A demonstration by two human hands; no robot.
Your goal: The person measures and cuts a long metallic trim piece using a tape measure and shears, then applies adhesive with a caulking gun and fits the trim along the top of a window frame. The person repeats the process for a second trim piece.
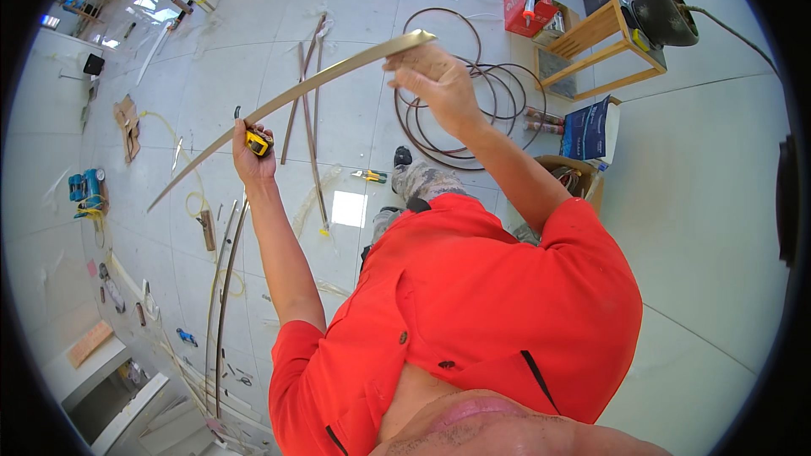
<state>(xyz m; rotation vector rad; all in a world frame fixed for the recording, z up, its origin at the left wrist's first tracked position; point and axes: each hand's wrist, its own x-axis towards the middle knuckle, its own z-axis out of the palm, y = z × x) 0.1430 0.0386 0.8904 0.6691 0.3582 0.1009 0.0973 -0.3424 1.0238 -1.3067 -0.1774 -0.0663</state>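
Note:
A long, thin gold-coloured metal trim strip (325, 78) is held up in front of me, slanting from lower left to upper right and bowed by the lens. My left hand (253, 165) is closed around a yellow and black tape measure (258, 143) and also grips the strip near its left part. At the strip's right end, my right hand (443, 89) holds it with bent fingers, partly hidden behind the metal. No tape blade can be made out along the strip.
Coiled brown hose (481, 67) and several brown strips (308, 110) lie on the tiled floor. Yellow-handled pliers (370, 176) rest near my feet. A wooden stool (591, 51) and a red box (525, 13) stand at right. More long strips (224, 304) lie at lower left.

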